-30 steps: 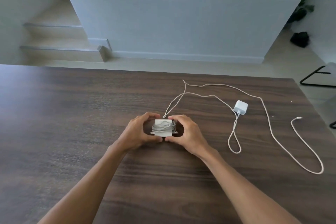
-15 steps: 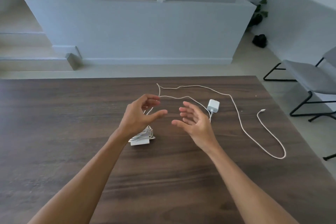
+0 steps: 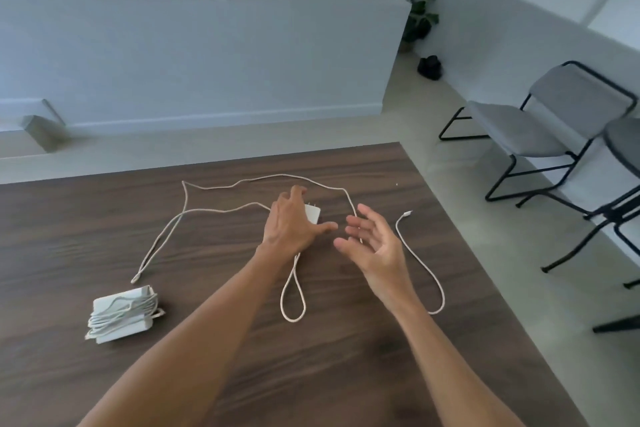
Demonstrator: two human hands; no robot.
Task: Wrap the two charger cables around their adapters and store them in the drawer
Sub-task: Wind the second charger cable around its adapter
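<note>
L hand [image 3: 291,225] spread over 2nd adapter [image 3: 313,213], prob touching, no grip seen | R hand [image 3: 375,246] open, empty | wrapped adapter [image 3: 121,314] near-left on table [image 3: 104,218] | risk: loose cable [image 3: 420,258] snags/tangles on lift, loops slip | drawer unseen

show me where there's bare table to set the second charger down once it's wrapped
Bare table lies left of the loose cable, and along the near edge between the wrapped charger and the right forearm. It is crowded around the adapter, where cable loops past both hands.
</note>
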